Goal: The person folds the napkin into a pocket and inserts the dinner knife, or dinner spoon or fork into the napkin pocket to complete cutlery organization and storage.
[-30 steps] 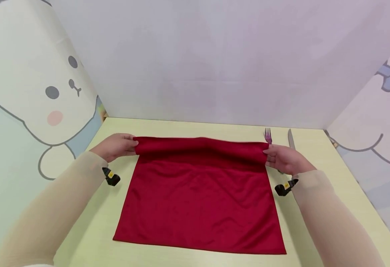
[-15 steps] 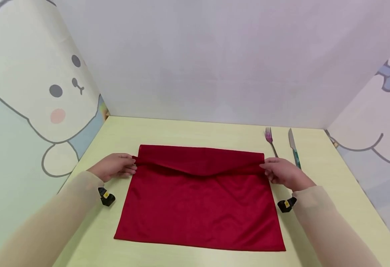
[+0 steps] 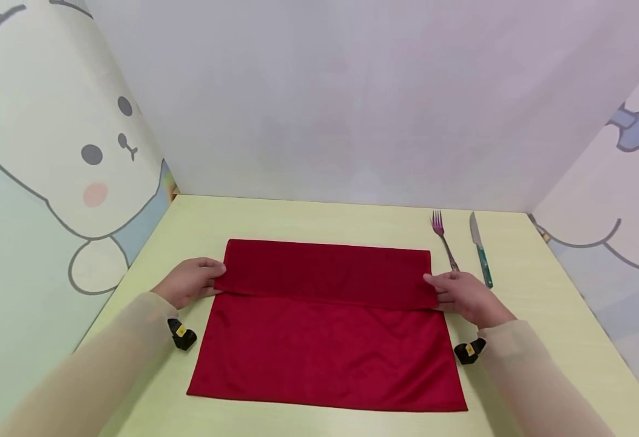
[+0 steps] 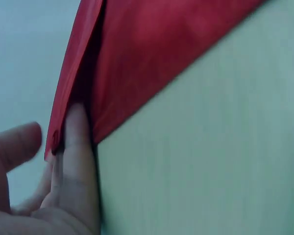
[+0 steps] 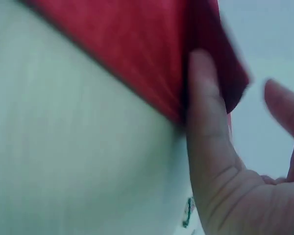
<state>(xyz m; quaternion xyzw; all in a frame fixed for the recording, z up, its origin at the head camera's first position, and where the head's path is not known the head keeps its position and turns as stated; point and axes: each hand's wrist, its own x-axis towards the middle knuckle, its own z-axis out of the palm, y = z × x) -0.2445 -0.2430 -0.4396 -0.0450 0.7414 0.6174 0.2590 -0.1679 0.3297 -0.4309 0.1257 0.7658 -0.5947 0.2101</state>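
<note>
"Starting at the left, what is that hand doing?"

"The left hand [image 3: 190, 282] is resting at the left edge of the red cloth [image 3: 327, 355]. Its fingers [image 4: 78, 161] are lying straight beneath the folded flap [image 3: 327, 273], and its thumb is standing apart from the fabric."

"And the cloth itself?"

"It's lying on the pale table [image 3: 537, 273], spreading between the two hands. Its long axis is running left to right. The fold is facing the far wall [image 3: 352, 121], while the flap's loose edge and the cloth's bottom edge are facing the person."

"The other side?"

"The right hand [image 3: 469, 297] is matching it at the right edge: fingers reaching straight under the flap, thumb standing clear. Past it, a fork [image 3: 446, 243] and then a knife [image 3: 480, 252] are lying, tips pointing toward the wall."
</note>
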